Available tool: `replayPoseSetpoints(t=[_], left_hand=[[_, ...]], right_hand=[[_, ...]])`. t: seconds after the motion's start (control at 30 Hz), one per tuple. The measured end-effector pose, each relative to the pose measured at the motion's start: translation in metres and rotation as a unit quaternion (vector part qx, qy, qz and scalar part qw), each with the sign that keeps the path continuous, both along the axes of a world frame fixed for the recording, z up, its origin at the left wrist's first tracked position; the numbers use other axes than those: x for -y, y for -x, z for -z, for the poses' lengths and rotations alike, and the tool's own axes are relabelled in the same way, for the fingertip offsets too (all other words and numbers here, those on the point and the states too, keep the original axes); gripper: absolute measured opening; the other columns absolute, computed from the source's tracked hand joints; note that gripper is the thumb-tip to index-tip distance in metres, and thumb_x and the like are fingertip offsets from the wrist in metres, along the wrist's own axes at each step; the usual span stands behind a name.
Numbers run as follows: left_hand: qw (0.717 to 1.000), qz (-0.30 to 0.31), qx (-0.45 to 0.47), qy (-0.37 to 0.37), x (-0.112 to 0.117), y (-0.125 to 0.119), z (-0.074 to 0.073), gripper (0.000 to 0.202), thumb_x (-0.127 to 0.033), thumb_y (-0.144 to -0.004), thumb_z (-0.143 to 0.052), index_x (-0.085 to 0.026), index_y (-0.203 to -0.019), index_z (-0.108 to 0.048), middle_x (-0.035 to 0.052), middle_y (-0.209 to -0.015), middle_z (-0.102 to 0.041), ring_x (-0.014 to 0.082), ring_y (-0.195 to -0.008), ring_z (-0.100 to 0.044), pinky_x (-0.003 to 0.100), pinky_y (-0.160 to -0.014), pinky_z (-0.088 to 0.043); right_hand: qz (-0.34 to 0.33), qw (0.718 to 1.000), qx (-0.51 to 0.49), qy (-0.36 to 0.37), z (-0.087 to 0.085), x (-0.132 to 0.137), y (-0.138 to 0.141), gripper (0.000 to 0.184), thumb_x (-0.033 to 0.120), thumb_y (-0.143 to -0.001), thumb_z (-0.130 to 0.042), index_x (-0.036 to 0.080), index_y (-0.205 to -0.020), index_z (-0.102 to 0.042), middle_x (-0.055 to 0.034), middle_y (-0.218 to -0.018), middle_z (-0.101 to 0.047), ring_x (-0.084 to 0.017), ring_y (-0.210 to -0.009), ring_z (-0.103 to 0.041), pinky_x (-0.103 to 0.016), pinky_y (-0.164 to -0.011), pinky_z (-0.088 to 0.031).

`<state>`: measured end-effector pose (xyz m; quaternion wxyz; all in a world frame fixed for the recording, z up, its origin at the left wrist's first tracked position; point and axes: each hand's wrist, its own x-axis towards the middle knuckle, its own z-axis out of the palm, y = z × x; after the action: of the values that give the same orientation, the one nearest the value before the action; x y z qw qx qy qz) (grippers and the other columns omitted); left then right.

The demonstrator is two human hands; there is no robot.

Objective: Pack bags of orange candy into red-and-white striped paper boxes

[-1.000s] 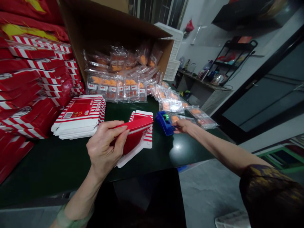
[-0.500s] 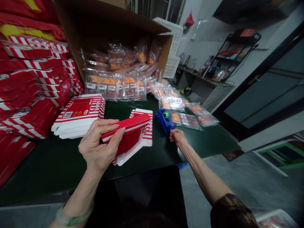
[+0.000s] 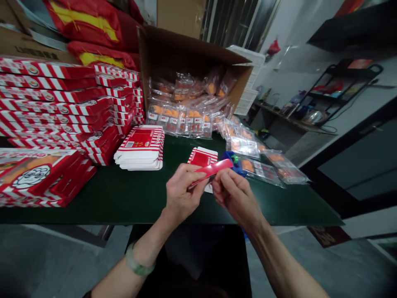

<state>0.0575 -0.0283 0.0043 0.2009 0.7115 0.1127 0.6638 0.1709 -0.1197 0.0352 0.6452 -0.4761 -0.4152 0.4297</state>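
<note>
My left hand [image 3: 185, 188] is closed around a folded red carton [image 3: 218, 166], its narrow glossy side turned up. At the carton's right end, the thumb and fingers of my right hand [image 3: 233, 190] are pinched together; what lies between them is too small to make out. Just behind my right hand stands a blue tape dispenser [image 3: 237, 167], partly hidden by it. A flat red and white carton [image 3: 203, 155] lies on the green table beyond the held one and is partly covered by it.
Flat cartons [image 3: 141, 145] are piled left of my hands. Stacks of filled striped boxes [image 3: 46, 107] stand farther left. A large cardboard box [image 3: 145, 62] holds clear food packets [image 3: 182, 120], with more packets [image 3: 260, 169] spread at right. The table's front edge [image 3: 108, 223] runs close by.
My right hand has left the tape dispenser and come left to the end of the carton. The left hand still holds the carton, now turned narrow side up. The view has swung left.
</note>
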Motion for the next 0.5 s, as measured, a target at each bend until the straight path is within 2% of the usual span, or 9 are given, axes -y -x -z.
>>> replayPoseSetpoints(t=[0.2,0.3,0.37,0.5], left_hand=[[0.999,0.032,0.0,0.022,0.006,-0.001,0.0,0.015,-0.009,-0.073,-0.067,-0.018,-0.085,-0.065,0.0029,-0.083,-0.064,0.0106,-0.074,-0.063,0.021,-0.062,-0.052],[0.999,0.025,0.006,0.022,0.009,-0.004,0.001,0.015,-0.008,-0.074,-0.066,-0.019,-0.084,-0.065,0.0026,-0.083,-0.064,0.01,-0.073,-0.062,0.02,-0.061,-0.052],[1.0,0.017,0.004,0.021,0.012,-0.006,0.003,0.014,-0.008,-0.075,-0.065,-0.019,-0.083,-0.066,0.0027,-0.083,-0.064,0.0099,-0.073,-0.062,0.02,-0.062,-0.052],[1.0,0.013,-0.026,0.01,0.018,-0.012,0.007,0.015,-0.007,-0.076,-0.061,-0.019,-0.083,-0.066,0.0034,-0.085,-0.065,0.011,-0.075,-0.063,0.021,-0.064,-0.053]], right_hand=[[0.099,0.994,-0.024,0.046,-0.006,-0.015,0.011,0.038,0.043,-0.069,-0.07,0.017,-0.056,-0.045,0.0067,-0.045,-0.044,-0.003,-0.034,-0.034,-0.017,-0.033,-0.023],[0.128,0.988,-0.037,0.083,-0.006,-0.014,0.013,0.041,0.043,-0.065,-0.071,0.017,-0.05,-0.043,0.0067,-0.04,-0.042,-0.004,-0.031,-0.035,-0.018,-0.032,-0.023],[0.121,0.98,-0.08,0.135,-0.007,-0.015,0.013,0.04,0.043,-0.068,-0.067,0.017,-0.05,-0.043,0.0069,-0.038,-0.041,-0.005,-0.029,-0.035,-0.018,-0.031,-0.024],[0.045,0.952,-0.174,0.249,-0.013,-0.021,0.009,0.041,0.043,-0.081,-0.049,0.018,-0.049,-0.041,0.0056,-0.035,-0.039,-0.006,-0.027,-0.034,-0.018,-0.03,-0.024]])
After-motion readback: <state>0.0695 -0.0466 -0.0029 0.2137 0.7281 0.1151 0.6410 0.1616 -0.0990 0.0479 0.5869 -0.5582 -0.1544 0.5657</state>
